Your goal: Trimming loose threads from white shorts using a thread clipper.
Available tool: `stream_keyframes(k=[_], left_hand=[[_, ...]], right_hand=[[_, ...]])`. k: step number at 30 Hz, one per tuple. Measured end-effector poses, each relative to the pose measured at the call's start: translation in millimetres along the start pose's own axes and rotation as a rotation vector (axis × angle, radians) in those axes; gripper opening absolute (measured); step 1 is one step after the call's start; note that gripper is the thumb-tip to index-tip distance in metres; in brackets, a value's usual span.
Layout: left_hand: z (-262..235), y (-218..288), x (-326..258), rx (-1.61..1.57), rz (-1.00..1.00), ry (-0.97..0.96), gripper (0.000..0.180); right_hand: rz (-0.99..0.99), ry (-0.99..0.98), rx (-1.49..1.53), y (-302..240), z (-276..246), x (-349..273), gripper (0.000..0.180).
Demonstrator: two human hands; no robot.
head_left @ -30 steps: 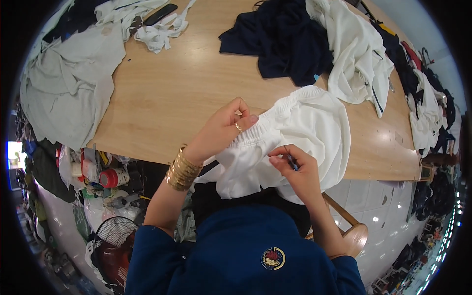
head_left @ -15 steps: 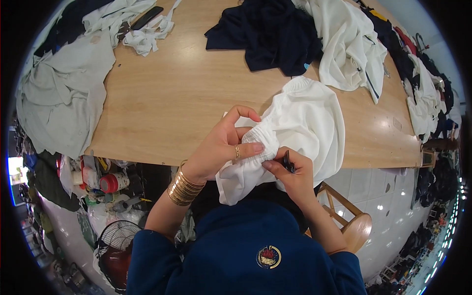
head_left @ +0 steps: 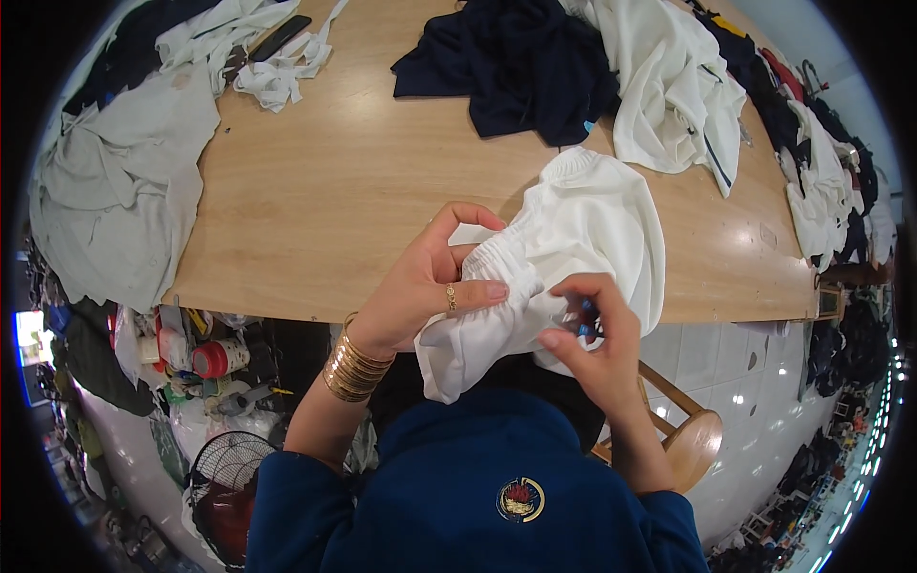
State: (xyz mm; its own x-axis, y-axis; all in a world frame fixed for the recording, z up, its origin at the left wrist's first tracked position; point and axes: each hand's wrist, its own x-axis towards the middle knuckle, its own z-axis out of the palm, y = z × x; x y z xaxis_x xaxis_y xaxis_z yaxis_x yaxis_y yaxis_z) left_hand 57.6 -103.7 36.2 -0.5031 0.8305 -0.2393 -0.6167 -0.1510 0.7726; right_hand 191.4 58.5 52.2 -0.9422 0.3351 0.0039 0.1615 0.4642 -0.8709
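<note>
A white garment (head_left: 611,224) with a gathered elastic waistband (head_left: 501,263) lies partly on the table and hangs over its front edge toward my lap. My left hand (head_left: 444,272), ringed and with gold bangles at the wrist, pinches the waistband between thumb and fingers. Just right of the band is my right hand (head_left: 604,334), its fingers curled and its thumb a little apart from them. Inside those fingers sits a small dark tool with blue parts (head_left: 585,323), which looks like thread snips. The hand covers most of it.
Navy cloth (head_left: 516,72) and another white garment (head_left: 669,86) lie at the back of the wooden table (head_left: 315,210). Grey-white cloth (head_left: 119,177) is heaped at the left, near white strips (head_left: 277,81) and a dark phone-like object (head_left: 280,38). A wooden stool (head_left: 693,439) stands at lower right.
My right hand has drawn slightly right, off the waistband, and its thumb and fingers have spread apart around the tool. The left hand keeps its pinch on the band.
</note>
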Motion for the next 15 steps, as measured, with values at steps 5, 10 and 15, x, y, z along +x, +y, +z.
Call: stream_keyframes(k=[5, 10, 15], left_hand=[[1.6, 2.6, 0.0, 0.036, 0.002, -0.007, 0.059], [2.5, 1.8, 2.2, 0.071, 0.014, -0.009, 0.060], [3.2, 2.2, 3.1, 0.098, 0.016, -0.021, 0.062]], right_hand=[[-0.223, 0.058, -0.236, -6.8, -9.2, 4.8, 0.035], [-0.353, 0.066, -0.529, -13.5, -8.7, 4.9, 0.027], [-0.381, 0.089, -0.574, -12.6, -7.1, 3.8, 0.026]])
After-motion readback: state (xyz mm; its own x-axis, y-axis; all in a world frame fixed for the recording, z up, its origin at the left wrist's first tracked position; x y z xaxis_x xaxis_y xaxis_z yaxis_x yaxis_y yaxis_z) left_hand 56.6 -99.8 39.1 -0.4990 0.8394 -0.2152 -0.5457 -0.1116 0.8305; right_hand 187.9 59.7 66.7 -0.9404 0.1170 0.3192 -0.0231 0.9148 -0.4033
